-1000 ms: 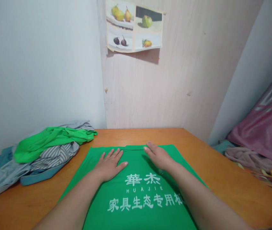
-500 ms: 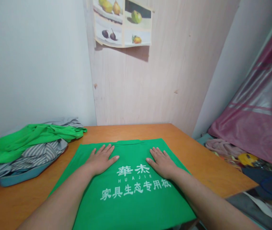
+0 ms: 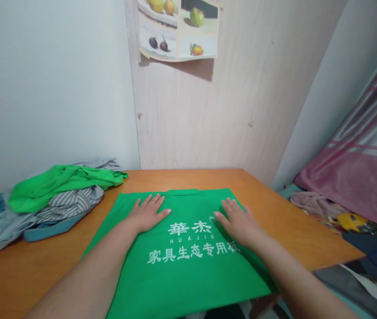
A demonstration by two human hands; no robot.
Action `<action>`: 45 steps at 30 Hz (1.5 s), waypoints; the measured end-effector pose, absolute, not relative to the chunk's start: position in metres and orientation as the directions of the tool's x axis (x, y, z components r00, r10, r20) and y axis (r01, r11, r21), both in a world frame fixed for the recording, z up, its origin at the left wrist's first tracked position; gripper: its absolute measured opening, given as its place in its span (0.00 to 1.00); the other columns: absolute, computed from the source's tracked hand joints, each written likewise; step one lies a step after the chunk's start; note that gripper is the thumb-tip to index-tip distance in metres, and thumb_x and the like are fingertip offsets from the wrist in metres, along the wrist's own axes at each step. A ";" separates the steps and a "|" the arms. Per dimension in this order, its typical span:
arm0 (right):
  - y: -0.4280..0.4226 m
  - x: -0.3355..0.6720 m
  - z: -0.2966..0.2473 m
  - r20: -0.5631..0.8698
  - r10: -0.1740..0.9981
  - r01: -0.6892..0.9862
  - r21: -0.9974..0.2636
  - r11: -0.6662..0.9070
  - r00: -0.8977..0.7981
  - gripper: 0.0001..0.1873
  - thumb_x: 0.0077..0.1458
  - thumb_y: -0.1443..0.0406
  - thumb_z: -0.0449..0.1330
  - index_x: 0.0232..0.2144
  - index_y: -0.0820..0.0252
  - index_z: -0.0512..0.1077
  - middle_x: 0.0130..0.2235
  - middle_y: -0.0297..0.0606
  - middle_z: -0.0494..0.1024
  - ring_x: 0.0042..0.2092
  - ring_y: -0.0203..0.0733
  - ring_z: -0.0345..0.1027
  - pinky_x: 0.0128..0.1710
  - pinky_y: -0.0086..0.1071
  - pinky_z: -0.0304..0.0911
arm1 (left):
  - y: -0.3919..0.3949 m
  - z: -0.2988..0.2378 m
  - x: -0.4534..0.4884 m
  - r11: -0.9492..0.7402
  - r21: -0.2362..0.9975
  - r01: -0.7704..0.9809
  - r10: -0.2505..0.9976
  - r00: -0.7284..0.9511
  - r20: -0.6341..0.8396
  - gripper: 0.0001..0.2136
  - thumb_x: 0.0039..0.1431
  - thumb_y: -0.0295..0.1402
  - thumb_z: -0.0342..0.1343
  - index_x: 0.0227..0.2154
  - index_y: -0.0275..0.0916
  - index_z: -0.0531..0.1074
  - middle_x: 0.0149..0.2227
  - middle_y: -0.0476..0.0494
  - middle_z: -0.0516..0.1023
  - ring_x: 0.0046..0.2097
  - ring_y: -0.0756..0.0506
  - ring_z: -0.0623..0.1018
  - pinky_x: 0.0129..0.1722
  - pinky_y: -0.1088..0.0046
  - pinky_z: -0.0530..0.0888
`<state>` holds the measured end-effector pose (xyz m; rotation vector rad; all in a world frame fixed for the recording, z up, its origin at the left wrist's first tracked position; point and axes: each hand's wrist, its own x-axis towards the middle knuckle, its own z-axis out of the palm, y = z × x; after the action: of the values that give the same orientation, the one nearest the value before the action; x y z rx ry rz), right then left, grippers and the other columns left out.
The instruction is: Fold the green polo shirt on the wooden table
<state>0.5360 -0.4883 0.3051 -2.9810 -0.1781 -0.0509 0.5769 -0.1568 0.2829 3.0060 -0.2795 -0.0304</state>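
Observation:
A green shirt (image 3: 182,274) with white printed lettering lies spread flat on the wooden table (image 3: 291,221). My left hand (image 3: 147,214) rests palm down on the shirt's upper left part, fingers stretched out. My right hand (image 3: 238,221) lies flat on the upper right part, near the shirt's right edge, fingers spread. Neither hand holds anything.
A heap of clothes (image 3: 52,201), bright green on top with striped grey and blue pieces under it, sits at the table's left. A fruit poster (image 3: 178,29) hangs on the wall. Pink bedding (image 3: 357,177) and loose items lie beyond the table's right edge.
My right hand has slid outward to the right across the shirt. My left hand has stayed on the upper left part. The view has shifted a little.

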 end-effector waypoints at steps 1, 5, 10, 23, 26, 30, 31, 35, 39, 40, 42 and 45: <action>-0.473 0.527 0.307 0.062 0.188 0.196 -0.183 -0.963 0.980 0.45 0.61 0.40 0.35 0.68 0.64 0.49 0.70 0.45 0.43 0.70 0.52 0.31 0.67 0.53 0.28 | -0.157 0.283 0.577 -0.975 0.123 -0.183 -0.185 0.983 -0.007 0.40 0.59 0.65 0.30 0.69 0.47 0.47 0.71 0.46 0.41 0.70 0.34 0.43 0.64 0.43 0.44; -0.428 0.497 0.303 0.036 0.413 0.406 -0.282 -0.869 0.910 0.45 0.61 0.39 0.35 0.69 0.61 0.47 0.70 0.43 0.42 0.71 0.50 0.30 0.67 0.51 0.28 | -0.154 0.279 0.580 -0.978 0.117 -0.176 -0.176 0.984 0.006 0.40 0.59 0.64 0.31 0.68 0.47 0.47 0.71 0.47 0.41 0.70 0.34 0.44 0.64 0.43 0.44; -0.438 0.486 0.293 0.008 0.389 0.376 -0.273 -0.885 0.921 0.44 0.60 0.38 0.35 0.69 0.57 0.46 0.71 0.40 0.40 0.71 0.51 0.28 0.67 0.52 0.27 | -0.152 0.279 0.582 -0.976 0.115 -0.185 -0.186 0.983 0.006 0.40 0.59 0.65 0.31 0.69 0.47 0.46 0.70 0.48 0.41 0.70 0.35 0.43 0.64 0.43 0.44; -0.539 0.488 0.273 0.019 0.131 0.132 -0.108 -0.985 0.991 0.46 0.59 0.37 0.35 0.68 0.57 0.48 0.70 0.37 0.45 0.70 0.49 0.32 0.68 0.52 0.30 | -0.152 0.280 0.579 -0.972 0.117 -0.204 -0.204 0.979 0.011 0.40 0.60 0.64 0.30 0.68 0.46 0.47 0.71 0.45 0.42 0.70 0.35 0.44 0.64 0.44 0.44; -0.541 0.489 0.266 0.049 0.132 0.136 -0.088 -0.987 0.990 0.45 0.59 0.37 0.35 0.68 0.56 0.49 0.70 0.36 0.46 0.70 0.49 0.33 0.67 0.53 0.32 | -0.154 0.280 0.575 -0.970 0.123 -0.210 -0.205 0.978 0.050 0.39 0.61 0.63 0.31 0.68 0.45 0.52 0.70 0.43 0.44 0.70 0.35 0.46 0.64 0.45 0.47; -0.547 0.492 0.250 0.118 0.159 0.165 -0.040 -0.986 0.980 0.45 0.59 0.37 0.36 0.68 0.55 0.51 0.69 0.36 0.48 0.70 0.50 0.35 0.67 0.56 0.36 | -0.160 0.286 0.566 -0.966 0.113 -0.232 -0.215 0.967 0.139 0.35 0.64 0.59 0.34 0.64 0.40 0.60 0.69 0.38 0.52 0.69 0.36 0.52 0.65 0.51 0.49; -0.550 0.493 0.246 0.139 0.176 0.181 -0.026 -0.983 0.975 0.45 0.58 0.37 0.36 0.68 0.55 0.51 0.69 0.36 0.49 0.70 0.50 0.35 0.66 0.57 0.36 | -0.162 0.288 0.564 -0.964 0.107 -0.242 -0.224 0.962 0.154 0.34 0.64 0.57 0.36 0.63 0.39 0.62 0.68 0.37 0.54 0.68 0.36 0.54 0.65 0.52 0.49; -0.562 0.503 0.228 0.218 0.221 0.226 0.001 -0.974 0.951 0.44 0.56 0.38 0.37 0.67 0.53 0.55 0.68 0.36 0.51 0.69 0.53 0.38 0.65 0.60 0.39 | -0.176 0.290 0.548 -0.956 0.138 -0.260 -0.238 0.959 0.155 0.29 0.67 0.50 0.37 0.57 0.34 0.67 0.65 0.30 0.61 0.65 0.33 0.60 0.64 0.51 0.54; -0.579 0.513 0.211 0.253 0.328 0.334 0.021 -0.942 0.910 0.39 0.52 0.39 0.41 0.59 0.45 0.68 0.67 0.35 0.56 0.69 0.58 0.39 0.64 0.66 0.36 | -0.186 0.283 0.519 -0.937 0.174 -0.302 -0.282 0.951 0.128 0.31 0.68 0.52 0.34 0.61 0.35 0.63 0.66 0.33 0.60 0.67 0.36 0.58 0.64 0.57 0.55; -0.584 0.516 0.206 0.270 0.351 0.359 0.023 -0.933 0.896 0.37 0.52 0.40 0.42 0.56 0.42 0.70 0.67 0.35 0.57 0.69 0.59 0.38 0.63 0.67 0.34 | -0.185 0.281 0.511 -0.932 0.188 -0.309 -0.292 0.949 0.116 0.33 0.67 0.54 0.34 0.63 0.35 0.60 0.67 0.33 0.57 0.68 0.36 0.55 0.65 0.56 0.54; -0.595 0.522 0.194 0.319 0.419 0.429 0.043 -0.902 0.850 0.33 0.51 0.44 0.45 0.54 0.39 0.72 0.67 0.34 0.58 0.69 0.60 0.37 0.63 0.68 0.29 | -0.176 0.279 0.496 -0.933 0.210 -0.292 -0.279 0.956 0.087 0.37 0.65 0.58 0.32 0.66 0.36 0.54 0.69 0.35 0.50 0.70 0.36 0.49 0.66 0.54 0.50; -0.608 0.530 0.177 0.361 0.477 0.483 0.079 -0.872 0.801 0.30 0.48 0.49 0.49 0.54 0.35 0.71 0.67 0.31 0.56 0.70 0.59 0.34 0.63 0.67 0.25 | -0.154 0.281 0.480 -0.959 0.210 -0.191 -0.186 0.982 0.043 0.41 0.62 0.62 0.30 0.68 0.37 0.49 0.70 0.37 0.45 0.70 0.36 0.44 0.66 0.53 0.47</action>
<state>0.5304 -0.6077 0.1768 -2.9651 -0.7899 -0.5874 0.4802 -0.1541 0.2814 2.9128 -0.2797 0.0341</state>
